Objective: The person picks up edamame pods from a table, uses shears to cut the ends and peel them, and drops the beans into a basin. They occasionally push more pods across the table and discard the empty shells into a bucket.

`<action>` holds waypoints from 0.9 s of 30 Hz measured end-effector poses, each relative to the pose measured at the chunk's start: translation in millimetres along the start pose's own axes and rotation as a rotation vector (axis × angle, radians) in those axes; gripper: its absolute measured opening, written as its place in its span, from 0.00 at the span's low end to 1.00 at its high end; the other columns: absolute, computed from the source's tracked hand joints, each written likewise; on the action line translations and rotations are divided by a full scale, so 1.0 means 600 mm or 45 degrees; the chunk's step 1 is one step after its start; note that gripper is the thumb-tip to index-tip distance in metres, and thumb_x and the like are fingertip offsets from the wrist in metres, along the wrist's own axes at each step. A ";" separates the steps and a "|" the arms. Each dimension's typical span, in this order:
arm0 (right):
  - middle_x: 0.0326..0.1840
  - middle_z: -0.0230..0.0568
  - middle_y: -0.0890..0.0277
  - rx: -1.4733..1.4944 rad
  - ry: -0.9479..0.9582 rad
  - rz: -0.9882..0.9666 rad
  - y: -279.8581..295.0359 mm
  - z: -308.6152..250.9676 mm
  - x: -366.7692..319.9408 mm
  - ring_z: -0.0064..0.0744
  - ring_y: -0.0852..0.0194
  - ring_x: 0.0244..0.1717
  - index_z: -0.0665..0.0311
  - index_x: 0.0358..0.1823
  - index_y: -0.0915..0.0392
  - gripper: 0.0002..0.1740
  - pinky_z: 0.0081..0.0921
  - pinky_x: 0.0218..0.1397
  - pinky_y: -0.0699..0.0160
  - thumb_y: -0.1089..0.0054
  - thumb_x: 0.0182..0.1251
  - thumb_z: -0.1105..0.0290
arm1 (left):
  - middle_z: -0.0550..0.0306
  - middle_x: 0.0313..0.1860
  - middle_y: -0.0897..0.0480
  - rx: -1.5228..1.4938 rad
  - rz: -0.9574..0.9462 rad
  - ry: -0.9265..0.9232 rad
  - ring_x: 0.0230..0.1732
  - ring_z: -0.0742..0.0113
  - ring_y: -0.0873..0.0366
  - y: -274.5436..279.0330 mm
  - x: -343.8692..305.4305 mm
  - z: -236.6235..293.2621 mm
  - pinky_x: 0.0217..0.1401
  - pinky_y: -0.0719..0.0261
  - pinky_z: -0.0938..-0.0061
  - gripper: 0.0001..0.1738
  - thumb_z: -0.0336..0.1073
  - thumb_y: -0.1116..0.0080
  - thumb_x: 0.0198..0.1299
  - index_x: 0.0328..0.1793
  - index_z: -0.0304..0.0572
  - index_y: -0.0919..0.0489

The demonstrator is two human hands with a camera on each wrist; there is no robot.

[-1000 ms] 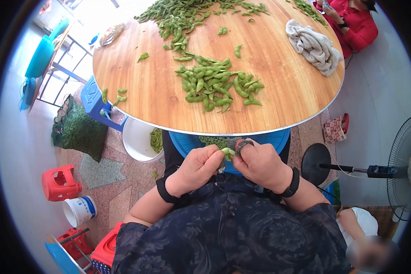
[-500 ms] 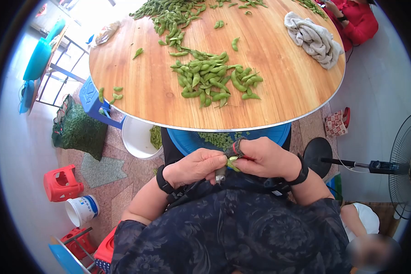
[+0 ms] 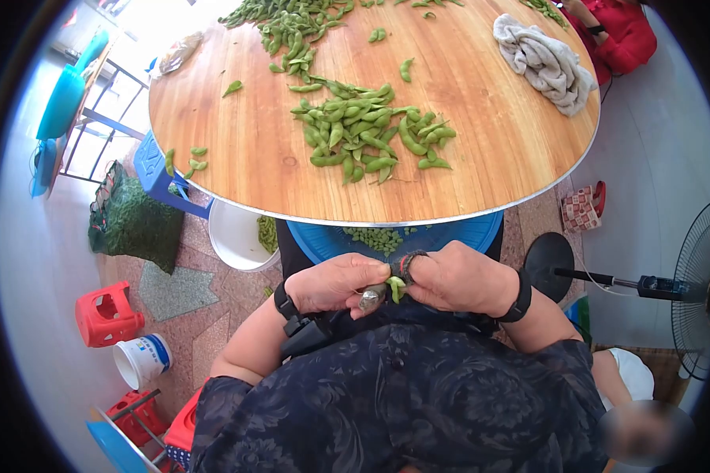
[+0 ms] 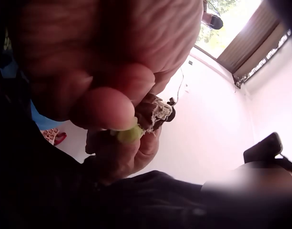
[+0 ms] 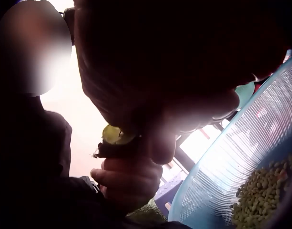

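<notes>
A green edamame pod (image 3: 396,288) sits between the two hands, above the person's lap. My left hand (image 3: 330,282) pinches it from one side, and one of its fingers wears a grey wrap with a silvery tip. From the other side my right hand (image 3: 467,277) grips the pod with curled fingers; a dark grey wrap with a red band covers a digit. Up close, the left wrist view shows the pod (image 4: 130,134) pressed between fingertips. Below the hands, a blue basket (image 3: 304,243) contains shelled beans (image 3: 377,239), partly hidden by the table edge.
On the round wooden table (image 3: 237,158) lie a near pile of pods (image 3: 355,130), a larger far pile (image 3: 292,35) and a grey cloth (image 3: 543,67). A white bucket (image 3: 227,240) stands left, a fan (image 3: 690,292) right. Another person in red (image 3: 627,39) sits far right.
Both hands have shifted slightly toward the body since a second ago, and the left has turned so its wrapped finger shows. The pod stays between them, now hanging more upright.
</notes>
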State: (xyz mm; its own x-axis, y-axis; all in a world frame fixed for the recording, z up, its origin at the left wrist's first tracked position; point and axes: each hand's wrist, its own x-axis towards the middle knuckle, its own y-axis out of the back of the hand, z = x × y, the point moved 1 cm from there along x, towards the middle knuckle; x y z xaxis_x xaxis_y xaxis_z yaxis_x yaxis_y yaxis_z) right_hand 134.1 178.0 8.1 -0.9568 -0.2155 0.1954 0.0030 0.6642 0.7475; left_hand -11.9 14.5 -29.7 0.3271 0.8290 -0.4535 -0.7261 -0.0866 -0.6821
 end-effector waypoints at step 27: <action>0.24 0.57 0.27 0.308 -0.713 0.219 -0.057 0.053 -0.041 0.57 0.24 0.28 0.69 0.31 0.33 0.17 0.43 0.29 0.29 0.40 0.66 0.62 | 0.68 0.22 0.29 0.696 0.312 -0.170 0.22 0.80 0.33 0.022 0.017 -0.028 0.27 0.32 0.83 0.20 0.46 0.53 0.74 0.32 0.41 0.25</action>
State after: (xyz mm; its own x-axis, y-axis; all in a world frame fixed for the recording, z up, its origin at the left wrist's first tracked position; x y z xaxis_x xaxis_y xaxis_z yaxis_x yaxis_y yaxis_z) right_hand 148.1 183.2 -42.7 -0.9557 0.2725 -0.1111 0.1670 0.8131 0.5577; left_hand -8.1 12.7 -52.7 0.0586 0.8861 -0.4597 -0.9873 -0.0166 -0.1580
